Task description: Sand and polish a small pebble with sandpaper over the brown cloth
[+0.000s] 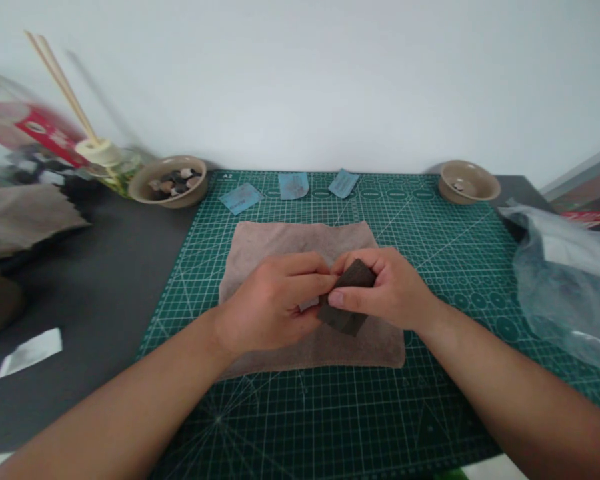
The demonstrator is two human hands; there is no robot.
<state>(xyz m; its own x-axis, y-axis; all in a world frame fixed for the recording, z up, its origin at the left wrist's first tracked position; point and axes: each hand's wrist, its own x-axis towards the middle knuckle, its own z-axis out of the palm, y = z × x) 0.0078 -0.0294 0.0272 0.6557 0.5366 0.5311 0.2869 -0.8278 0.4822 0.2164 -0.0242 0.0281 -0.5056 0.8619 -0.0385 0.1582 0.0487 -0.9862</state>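
Observation:
My right hand [395, 283] grips a dark grey-brown block [351, 317] that looks like a sanding sponge, its thumb lying across the near face. The block is tilted above a pinkish-brown cloth [280, 237]. Against the block's left side, my left hand [275, 300] is closed in a pinch, fingertips touching or almost touching it. Whatever sits between those fingers is hidden. Under the cloth lies a green cutting mat [290, 427] with a white grid.
Behind the cloth lie three blue paper squares [293, 186]. A bowl of pebbles [190, 197] stands back left beside a reed diffuser [100, 153]. Another bowl [470, 190], holding something small, is back right. Clear plastic bag [555, 280] at right; white scrap [33, 351] at left.

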